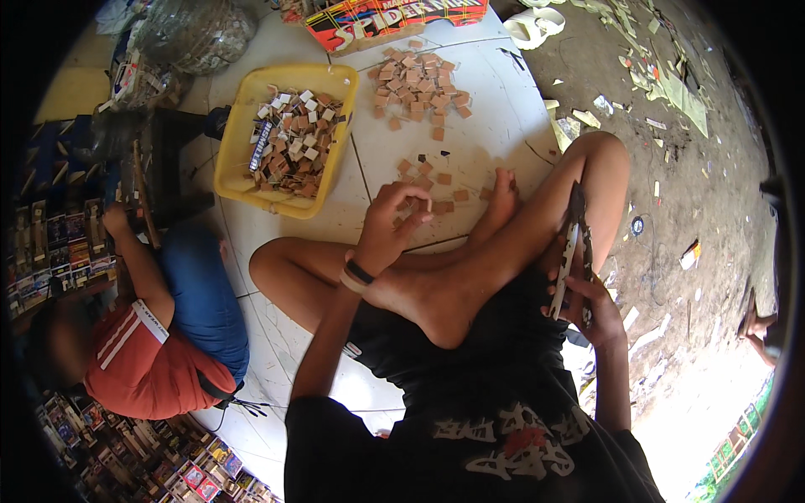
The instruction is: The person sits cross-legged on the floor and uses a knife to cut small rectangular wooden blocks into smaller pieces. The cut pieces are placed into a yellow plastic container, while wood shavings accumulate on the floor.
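Note:
My left hand (396,220) is raised over the tiled floor, its fingers curled toward the thumb in a pinch. What sits between the fingertips, if anything, is too small to tell from the brown pieces behind. Several small brown square pieces (443,178) lie loose just beyond that hand. In my right hand (594,308), near my raised knee, is a shears-like hand tool (563,267) with two long, worn metal arms that meet at the far end. A bigger heap of brown squares (417,82) lies farther off.
A yellow basin (225,172) of mixed white and brown pieces stands at the left. Behind the heap is a red printed carton (394,23). A person in a red shirt (168,369) sits at left beside packed small goods (126,448). Scraps litter the dirt ground (662,193) at right.

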Demonstrator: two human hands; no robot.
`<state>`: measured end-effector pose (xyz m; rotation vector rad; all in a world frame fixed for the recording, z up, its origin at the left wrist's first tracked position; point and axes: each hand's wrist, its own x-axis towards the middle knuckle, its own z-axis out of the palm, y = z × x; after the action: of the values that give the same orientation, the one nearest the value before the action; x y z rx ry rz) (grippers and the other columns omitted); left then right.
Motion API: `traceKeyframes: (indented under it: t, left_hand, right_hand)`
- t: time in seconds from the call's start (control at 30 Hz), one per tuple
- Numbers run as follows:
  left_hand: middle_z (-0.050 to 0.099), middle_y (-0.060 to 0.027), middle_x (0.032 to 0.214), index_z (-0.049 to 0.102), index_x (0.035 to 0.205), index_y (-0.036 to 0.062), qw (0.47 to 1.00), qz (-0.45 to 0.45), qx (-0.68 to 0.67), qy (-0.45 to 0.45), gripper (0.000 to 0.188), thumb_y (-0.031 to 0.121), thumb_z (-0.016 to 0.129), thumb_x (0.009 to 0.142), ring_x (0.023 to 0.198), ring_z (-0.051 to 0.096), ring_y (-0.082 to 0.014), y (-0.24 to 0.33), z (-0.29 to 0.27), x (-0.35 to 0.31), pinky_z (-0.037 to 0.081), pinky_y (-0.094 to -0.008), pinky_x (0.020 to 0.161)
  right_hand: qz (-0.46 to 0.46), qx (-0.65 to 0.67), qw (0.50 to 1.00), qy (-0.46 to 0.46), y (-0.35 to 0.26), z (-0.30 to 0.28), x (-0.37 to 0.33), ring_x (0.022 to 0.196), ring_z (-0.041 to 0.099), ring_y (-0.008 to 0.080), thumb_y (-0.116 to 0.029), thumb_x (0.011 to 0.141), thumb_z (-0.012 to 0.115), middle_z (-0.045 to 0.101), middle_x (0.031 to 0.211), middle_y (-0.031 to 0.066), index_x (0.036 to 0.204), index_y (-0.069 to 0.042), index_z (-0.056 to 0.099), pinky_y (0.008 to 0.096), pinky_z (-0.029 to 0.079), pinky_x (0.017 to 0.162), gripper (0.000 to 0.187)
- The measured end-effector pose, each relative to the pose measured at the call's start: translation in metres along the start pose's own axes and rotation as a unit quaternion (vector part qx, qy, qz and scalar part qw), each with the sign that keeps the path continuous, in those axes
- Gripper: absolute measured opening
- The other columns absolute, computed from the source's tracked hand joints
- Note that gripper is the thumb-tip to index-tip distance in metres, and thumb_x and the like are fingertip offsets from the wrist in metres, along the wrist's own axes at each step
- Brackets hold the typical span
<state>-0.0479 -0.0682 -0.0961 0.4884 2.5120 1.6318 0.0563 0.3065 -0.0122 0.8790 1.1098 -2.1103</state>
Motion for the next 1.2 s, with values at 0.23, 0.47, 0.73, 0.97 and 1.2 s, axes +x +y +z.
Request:
traceKeyframes:
  t: [0.23,0.47,0.73,0.97,1.2]
  left_hand:
    - [0.066,-0.0079,0.124,0.059,0.138,0.0011,0.896,-0.164,-0.346,0.224,0.037,0.013,0.069,0.104,0.110,0.063,-0.0176,0.068,0.031,-0.033,0.051,-0.0308,0.099]
    - [0.066,-0.0137,0.133,0.055,0.136,-0.0004,0.768,-0.233,-0.497,0.330,0.036,0.013,0.068,0.105,0.127,0.065,-0.0314,0.122,0.055,-0.041,0.052,-0.0429,0.112]
    - [0.067,-0.0140,0.129,0.055,0.128,0.0009,0.726,-0.217,-0.577,0.305,0.028,0.010,0.068,0.104,0.124,0.067,-0.0299,0.148,0.054,-0.042,0.058,-0.0444,0.107]
    - [0.069,-0.0152,0.126,0.057,0.125,0.0004,0.719,-0.204,-0.596,0.295,0.024,0.007,0.068,0.104,0.118,0.071,-0.0279,0.153,0.052,-0.041,0.061,-0.0445,0.104]
    - [0.072,-0.0162,0.123,0.058,0.125,-0.0018,0.716,-0.206,-0.599,0.292,0.024,0.006,0.068,0.104,0.115,0.072,-0.0272,0.154,0.049,-0.041,0.062,-0.0430,0.103]
  right_hand:
    - [-0.092,-0.262,0.959,0.062,0.019,0.045,-0.012,0.106,0.069,0.0192,-0.017,0.107,0.061,0.067,0.122,0.0108,0.143,0.000,0.053,0.0363,0.060,0.088,0.040]
    - [-0.294,-0.425,0.854,-0.063,0.046,0.083,-0.019,0.126,0.060,0.0307,0.012,0.096,0.060,0.058,0.143,0.0202,0.165,0.001,0.031,0.0380,0.045,0.111,0.076]
    - [-0.335,-0.477,0.805,-0.110,0.050,0.101,-0.017,0.135,0.056,0.0426,0.015,0.092,0.059,0.052,0.150,0.0277,0.164,0.001,0.030,0.0411,0.043,0.113,0.079]
    - [-0.333,-0.457,0.815,-0.131,0.049,0.098,-0.016,0.138,0.055,0.0424,0.015,0.092,0.060,0.051,0.152,0.0284,0.165,0.001,0.030,0.0417,0.043,0.114,0.079]
    - [-0.335,-0.461,0.813,-0.122,0.051,0.098,-0.015,0.131,0.059,0.0415,0.015,0.093,0.060,0.056,0.142,0.0274,0.165,-0.001,0.031,0.0405,0.045,0.111,0.079]
